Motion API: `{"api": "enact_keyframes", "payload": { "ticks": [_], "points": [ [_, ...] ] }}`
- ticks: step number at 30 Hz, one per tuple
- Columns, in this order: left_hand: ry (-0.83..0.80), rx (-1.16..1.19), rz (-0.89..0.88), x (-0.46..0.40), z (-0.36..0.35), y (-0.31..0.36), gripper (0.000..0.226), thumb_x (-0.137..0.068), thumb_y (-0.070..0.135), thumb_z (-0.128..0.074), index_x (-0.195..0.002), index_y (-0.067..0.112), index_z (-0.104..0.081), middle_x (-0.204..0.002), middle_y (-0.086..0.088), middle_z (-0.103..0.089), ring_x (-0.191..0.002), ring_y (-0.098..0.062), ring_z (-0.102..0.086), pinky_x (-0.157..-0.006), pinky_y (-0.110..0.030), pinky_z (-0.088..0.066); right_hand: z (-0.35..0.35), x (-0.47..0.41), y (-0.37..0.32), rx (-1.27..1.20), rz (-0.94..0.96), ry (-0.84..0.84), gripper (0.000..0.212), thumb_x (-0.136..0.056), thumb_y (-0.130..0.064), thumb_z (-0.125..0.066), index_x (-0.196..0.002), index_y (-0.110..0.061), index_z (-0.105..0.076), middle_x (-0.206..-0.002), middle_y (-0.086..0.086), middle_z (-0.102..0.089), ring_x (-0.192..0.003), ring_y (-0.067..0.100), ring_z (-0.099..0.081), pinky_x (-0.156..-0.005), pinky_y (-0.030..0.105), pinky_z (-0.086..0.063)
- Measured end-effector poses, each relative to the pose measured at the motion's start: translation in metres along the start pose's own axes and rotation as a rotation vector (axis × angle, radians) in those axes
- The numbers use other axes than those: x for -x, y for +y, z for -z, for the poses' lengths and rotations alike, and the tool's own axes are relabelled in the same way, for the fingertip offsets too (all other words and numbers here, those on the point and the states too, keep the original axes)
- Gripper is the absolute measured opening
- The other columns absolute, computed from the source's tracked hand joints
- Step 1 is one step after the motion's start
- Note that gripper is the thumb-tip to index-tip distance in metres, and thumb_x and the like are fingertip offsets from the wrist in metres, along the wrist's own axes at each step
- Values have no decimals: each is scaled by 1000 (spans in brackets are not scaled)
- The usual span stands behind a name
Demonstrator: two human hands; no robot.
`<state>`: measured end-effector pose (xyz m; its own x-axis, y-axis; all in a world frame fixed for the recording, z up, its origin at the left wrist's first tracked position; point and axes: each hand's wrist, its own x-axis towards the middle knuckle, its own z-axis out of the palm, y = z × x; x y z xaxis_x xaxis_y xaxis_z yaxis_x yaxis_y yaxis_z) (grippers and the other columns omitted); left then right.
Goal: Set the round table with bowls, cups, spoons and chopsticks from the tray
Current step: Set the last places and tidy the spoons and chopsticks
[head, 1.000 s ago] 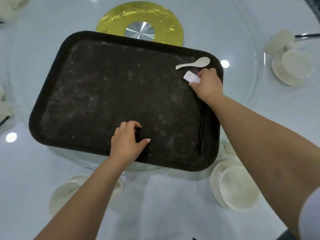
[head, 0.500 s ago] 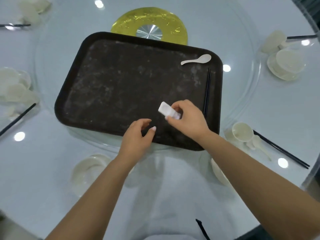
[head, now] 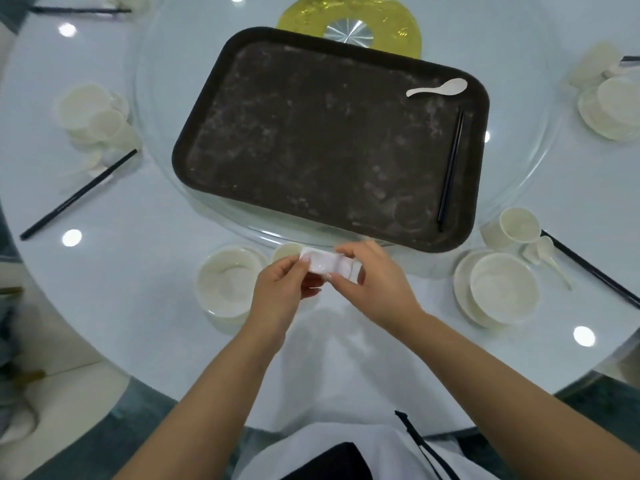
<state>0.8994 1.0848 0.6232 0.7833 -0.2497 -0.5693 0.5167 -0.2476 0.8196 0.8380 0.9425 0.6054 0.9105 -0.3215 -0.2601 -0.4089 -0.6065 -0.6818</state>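
Both hands have come back off the tray [head: 214, 133] since half a second ago and now meet over the near edge of the bench [head: 156, 323], together pinching a small white rest [head: 329, 265] between them: the left hand [head: 280, 292] holds its left end, the right hand [head: 377, 289] its right end. The piece lies crosswise, long axis running left to right, just above the place setting in front of the person, where a bowl [head: 227, 284] sits to the left and a cup [head: 285, 252] peeps out behind the left fingers.

Still on the tray are one white spoon [head: 438, 88] at its far right corner and a pair of black chopsticks [head: 450, 171] along its right rim (long axis pointing away from the person). Both lie forward and to the right of the hands, so the right hand is judged the nearer for fetching them.

A gold disc [head: 401, 32] at the bench's centre carries raised marks too blurred to read; no other writing or brand shows.
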Motion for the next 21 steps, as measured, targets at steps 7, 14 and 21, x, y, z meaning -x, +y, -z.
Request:
{"api": "enact_keyframes", "payload": {
  "ticks": [7,14,21],
  "points": [
    [41,43,77,16,18,-26,20,-99,19,-53,-92,17,-71,-80,-4,-75,-76,-16,-72,-70,-23,-58,-27,32,5,-460,-275,-75,20,-95,-38,-58,-97,-18,-62,-79,-3,-70,-56,0,-59,-47,17,-45],
    [52,-50,168,21,29,-73,17,-97,14,-51,-103,13,-67,-91,-6,-71,-77,-19,-71,-74,-30,-59,-55,38,19,-270,-368,-252,24,-98,-36,-51,-88,-16,-57,-74,1,-71,-46,7,-53,-46,21,-43],
    [111,-297,167,12,42,-96,7,-96,23,-54,-92,17,-52,-94,-11,-69,-85,-23,-68,-84,-44,-56,-76,32,17,17,-282,-342,34,-103,-37,-37,-90,-10,-53,-84,8,-69,-76,28,-63,-79,42,-52]
  ]
}}
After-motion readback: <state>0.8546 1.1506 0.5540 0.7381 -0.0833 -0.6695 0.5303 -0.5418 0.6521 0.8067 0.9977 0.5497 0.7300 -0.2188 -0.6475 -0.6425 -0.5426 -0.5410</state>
